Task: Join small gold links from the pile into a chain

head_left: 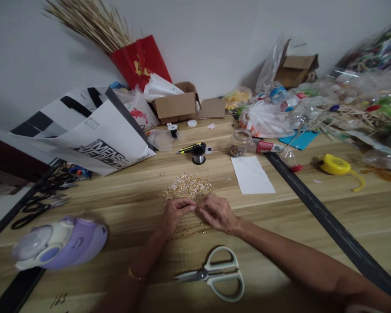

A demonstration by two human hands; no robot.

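My left hand [176, 213] and my right hand [220, 213] meet fingertip to fingertip over the wooden table. Both are closed in a pinch; what lies between the fingers is too small to make out. Just beyond them spreads a pile of small gold and clear beads [186, 187]. Gold beaded strands [187, 235] lie on the wood below my hands. Closer to me rest scissors [215, 274] with pale handles, their blades pointing left. A spool of silvery wire [198, 154] stands behind the pile.
A white paper sheet [252, 174], a jar of beads [239, 143] and a yellow tape measure [335, 164] lie to the right. On the left are a purple-and-white bottle [65, 243], black-handled scissors [32, 213] and a large paper bag [97, 134]. Plastic bottles [286, 98] crowd the back right.
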